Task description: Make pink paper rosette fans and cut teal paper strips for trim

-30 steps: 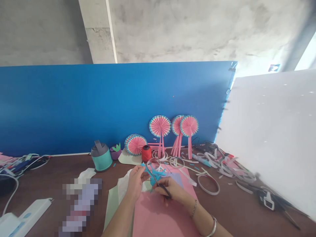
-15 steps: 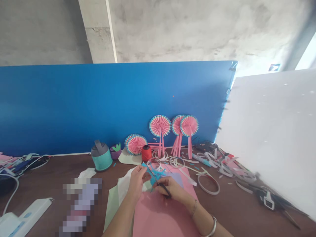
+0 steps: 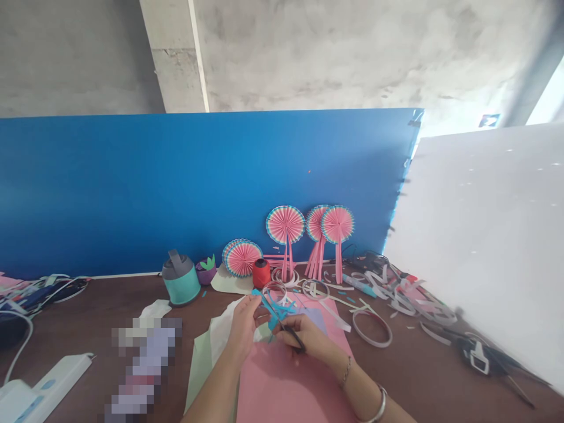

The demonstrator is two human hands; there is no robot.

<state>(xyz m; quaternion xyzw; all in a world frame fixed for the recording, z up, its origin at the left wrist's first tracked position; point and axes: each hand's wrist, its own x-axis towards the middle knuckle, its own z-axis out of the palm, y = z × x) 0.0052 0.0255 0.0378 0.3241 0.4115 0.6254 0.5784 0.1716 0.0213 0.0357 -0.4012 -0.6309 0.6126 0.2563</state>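
My right hand (image 3: 304, 335) is closed round the dark handles of a pair of scissors (image 3: 298, 339), whose blades point up and left. My left hand (image 3: 245, 320) pinches a small piece of blue paper (image 3: 257, 293) between thumb and fingertips, at the blade tips. Whether the blades are cutting it I cannot tell. Beyond and between the hands lie blue paper scraps (image 3: 284, 308). Below them is a large pink paper sheet (image 3: 286, 385), with pale green paper (image 3: 198, 364) and white paper (image 3: 221, 324) to its left.
Pink pleated paper fans (image 3: 286, 225) lean against the blue partition (image 3: 198, 176). A red thread spool (image 3: 261, 274), a teal-and-grey container (image 3: 181, 281) and a purple pot (image 3: 206, 272) stand at the back. Tape rolls (image 3: 372, 329) and paper strips (image 3: 400, 299) lie right; a power strip (image 3: 61, 385) lies left.
Both hands keep nearly the same place. The blue paper at my left fingertips has shifted slightly, and the scissors look almost unmoved.
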